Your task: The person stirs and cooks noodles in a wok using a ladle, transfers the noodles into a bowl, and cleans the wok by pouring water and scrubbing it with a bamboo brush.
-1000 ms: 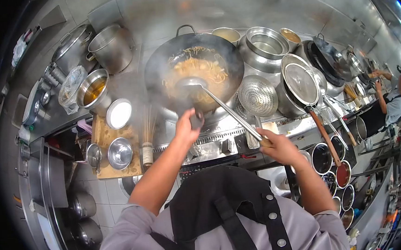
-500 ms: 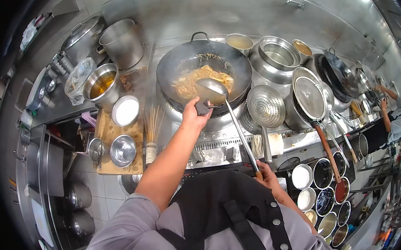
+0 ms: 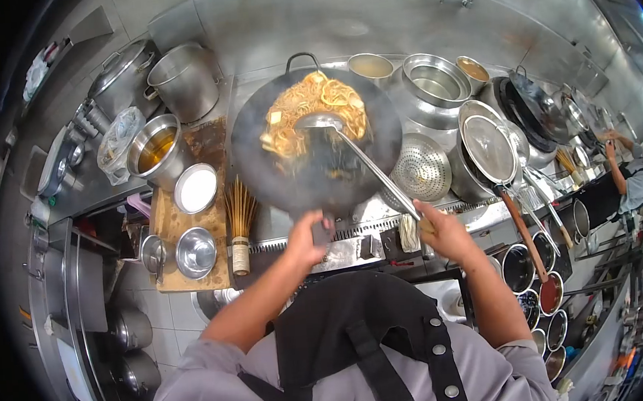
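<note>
A large dark wok (image 3: 250, 142) holds noodles (image 3: 293, 117) heaped toward its far side, with steam over its near part. At the wok's near edge my left hand (image 3: 311, 238) is closed round its dark, cloth-like grip, which is smeared by motion. My right hand (image 3: 443, 231) grips the handle end of a long metal ladle (image 3: 371, 163). The ladle's bowl lies in the wok, against the near side of the noodles.
Right of the wok are a perforated skimmer (image 3: 420, 170), a round strainer (image 3: 489, 149) and metal pots. Left are a bamboo brush (image 3: 240, 228), a wooden board (image 3: 174, 274) with bowls, and an oil pot (image 3: 157, 148). A person (image 3: 636, 171) stands far right.
The wok has come toward me, and the noodles are now heaped at its far side. My left hand has moved lower. My right hand has moved up and forward since half a second ago.
</note>
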Tool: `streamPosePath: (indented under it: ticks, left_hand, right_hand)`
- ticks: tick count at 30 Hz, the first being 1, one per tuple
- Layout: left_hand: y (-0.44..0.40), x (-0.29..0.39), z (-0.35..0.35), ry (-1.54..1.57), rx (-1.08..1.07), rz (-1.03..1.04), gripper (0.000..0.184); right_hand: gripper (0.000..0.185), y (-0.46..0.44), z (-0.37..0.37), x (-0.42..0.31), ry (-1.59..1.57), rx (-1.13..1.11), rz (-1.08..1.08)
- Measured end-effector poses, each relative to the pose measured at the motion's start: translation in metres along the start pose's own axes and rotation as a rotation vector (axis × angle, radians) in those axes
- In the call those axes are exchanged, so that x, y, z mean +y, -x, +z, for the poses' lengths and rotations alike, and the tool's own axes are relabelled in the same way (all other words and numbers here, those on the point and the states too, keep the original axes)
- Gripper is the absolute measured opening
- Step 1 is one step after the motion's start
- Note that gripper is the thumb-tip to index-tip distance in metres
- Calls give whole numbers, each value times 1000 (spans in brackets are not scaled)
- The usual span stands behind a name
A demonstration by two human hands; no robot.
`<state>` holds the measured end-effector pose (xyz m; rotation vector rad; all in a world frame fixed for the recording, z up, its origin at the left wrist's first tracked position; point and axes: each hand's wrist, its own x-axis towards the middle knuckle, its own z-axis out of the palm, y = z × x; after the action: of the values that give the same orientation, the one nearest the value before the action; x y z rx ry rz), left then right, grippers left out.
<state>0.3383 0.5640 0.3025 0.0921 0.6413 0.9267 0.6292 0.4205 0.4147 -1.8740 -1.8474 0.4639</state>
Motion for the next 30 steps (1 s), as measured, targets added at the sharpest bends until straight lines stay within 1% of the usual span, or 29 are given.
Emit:
streamPosePath:
  ticks: [1,2,3,5,6,7,8,9,10,11,12,13,14,15,16,17,19,21,23,25,26,27,28,29,30]
  left_hand:
    - [19,-10,-17,-73,0,41,10]
    - [32,-7,-32,-35,49,-97,11]
    - [37,0,-22,-31,49,-92,11]
    - [56,21,12,53,128,16,8]
    - [54,38,41,53,126,-12,9]
    - [39,52,56,95,83,-58,10]
    - [15,57,62,60,95,-61,11]
    - [-5,57,56,56,94,-60,11]
    - [-26,54,49,46,80,-17,12]
    - [-43,48,43,37,65,22,12]
    - [-47,40,29,36,-14,7,12]
    - [-30,29,25,-21,0,26,11]
    - [-9,15,16,-77,14,48,11]
    - [-8,2,-16,-48,-39,-14,9]
    - [20,-7,-22,-93,4,31,10]
    - [40,-6,-25,-92,-6,-39,8]
    - [51,7,-14,20,49,-88,12]
    - [49,31,40,138,116,-58,16]
    - [16,47,68,80,88,-28,17]
    - [-24,44,51,65,43,8,16]
    - [-38,40,41,46,2,41,16]
    - [-37,33,27,7,-35,28,14]
    - [-28,22,10,-30,-77,15,13]
    - [-7,7,-5,-88,-25,13,9]
    - [12,-4,-28,-145,-34,-18,8]
  right_hand:
    - [65,9,-1,-3,-3,4,-6]
    - [66,21,-10,-10,-61,-37,-13]
    - [66,30,-23,-16,-117,-82,-18]
    - [66,55,-56,-27,-502,-277,338]
    - [64,63,-67,-31,-547,-291,331]
    - [64,65,-77,-35,-528,-319,349]
    - [63,62,-81,-40,-482,-317,344]
    - [63,58,-83,-42,-438,-311,342]
    - [63,51,-81,-44,-440,-303,344]
    - [63,40,-70,-44,-316,-293,332]
    - [63,32,-57,-41,-191,-283,322]
    - [63,25,-42,-34,-55,-200,183]
    - [63,22,-26,-26,-77,-143,116]
    - [63,23,-16,-21,-101,-89,45]
    - [65,28,-19,-26,-123,-93,44]
    - [65,37,-26,-28,-124,-91,40]
    - [66,59,-51,-28,-264,-168,145]
    - [66,74,-78,-38,-484,-274,325]
    - [65,72,-86,-42,-478,-291,349]
    - [62,56,-81,-45,-304,-289,291]
    - [61,46,-69,-48,-273,-265,355]
    - [61,40,-47,-36,-272,-257,358]
    - [61,32,-22,-17,-386,-197,330]
    - [61,29,-9,-8,-499,-140,299]
    - [61,36,-3,-17,-444,-91,306]
